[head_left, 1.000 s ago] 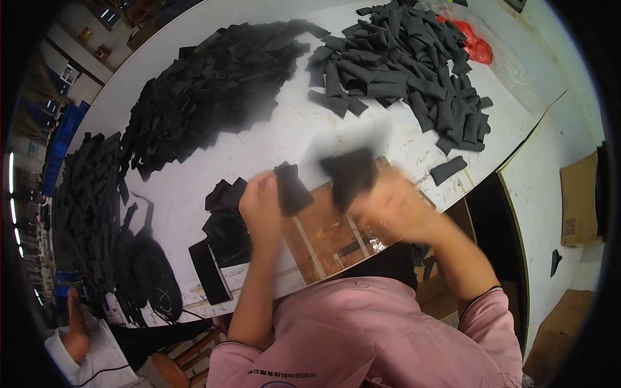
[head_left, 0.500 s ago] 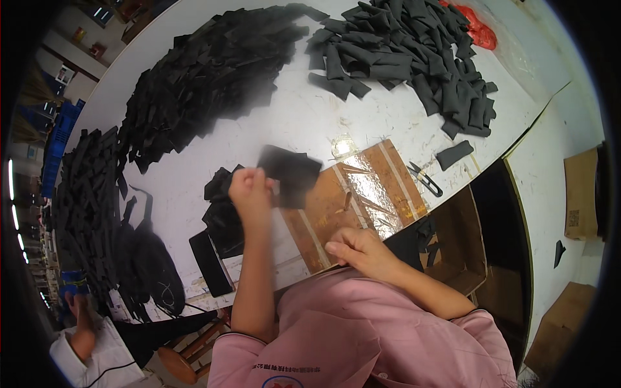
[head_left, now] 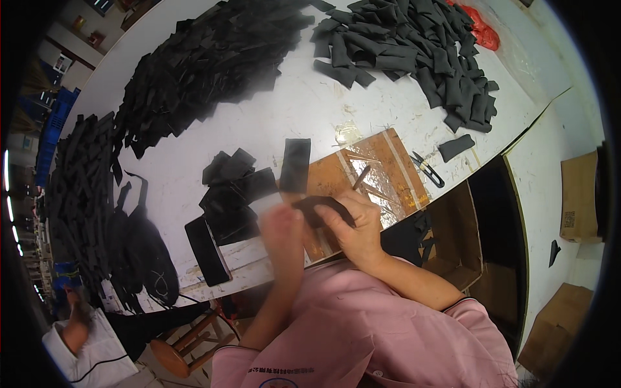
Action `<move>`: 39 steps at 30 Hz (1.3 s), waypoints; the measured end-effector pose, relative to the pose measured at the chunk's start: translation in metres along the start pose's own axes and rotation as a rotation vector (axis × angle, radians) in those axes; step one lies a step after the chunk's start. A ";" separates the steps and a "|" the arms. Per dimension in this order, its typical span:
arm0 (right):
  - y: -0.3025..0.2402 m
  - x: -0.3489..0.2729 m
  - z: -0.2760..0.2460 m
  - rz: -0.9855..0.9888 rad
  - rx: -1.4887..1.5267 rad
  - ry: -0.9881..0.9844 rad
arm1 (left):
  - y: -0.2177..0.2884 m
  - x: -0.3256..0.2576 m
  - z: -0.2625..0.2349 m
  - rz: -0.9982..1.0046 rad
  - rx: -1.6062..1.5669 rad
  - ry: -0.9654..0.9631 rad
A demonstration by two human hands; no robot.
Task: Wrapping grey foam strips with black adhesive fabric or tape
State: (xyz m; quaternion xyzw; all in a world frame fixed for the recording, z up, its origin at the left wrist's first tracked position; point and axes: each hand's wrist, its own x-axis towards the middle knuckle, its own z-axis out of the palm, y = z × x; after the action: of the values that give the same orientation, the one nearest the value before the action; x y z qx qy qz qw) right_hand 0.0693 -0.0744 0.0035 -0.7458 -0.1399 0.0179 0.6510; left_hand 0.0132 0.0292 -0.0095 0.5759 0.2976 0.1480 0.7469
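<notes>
Now the right hand (head_left: 361,229) clamps a black cloth (head_left: 315,211) over the board (head_left: 328,174), near the front edge of the table (head_left: 294,113); the left hand (head_left: 283,224) blurs beside it, its grip impossible to tell. White surface separates the board's far edge from the grey pile (head_left: 417,48).

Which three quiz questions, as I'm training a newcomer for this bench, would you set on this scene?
1. Multiple choice: what does the right hand grip?
a) a cardboard box
b) a dark piece of material
c) a wooden stool

2. True or false: the snips lie to the right of the brown board.

3. Fill in: beside the dark grey pile, at the picture's upper right, is a crumpled bundle coloured ____.

Key: 1 b; 2 true; 3 red.
</notes>
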 end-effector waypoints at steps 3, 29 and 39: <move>-0.002 -0.001 -0.004 -0.123 -0.143 0.023 | 0.018 -0.014 0.011 0.379 0.182 0.155; 0.019 -0.003 -0.023 -0.676 -0.683 -0.034 | 0.032 -0.024 0.019 -0.058 0.000 -0.186; 0.029 -0.005 -0.028 -0.878 -0.746 -0.016 | 0.026 -0.026 0.017 0.085 0.343 -0.111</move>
State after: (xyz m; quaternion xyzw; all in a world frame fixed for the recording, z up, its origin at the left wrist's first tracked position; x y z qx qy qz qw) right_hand 0.0754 -0.1062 -0.0218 -0.7970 -0.4381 -0.2989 0.2891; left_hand 0.0061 0.0091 0.0246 0.7141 0.2523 0.0945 0.6461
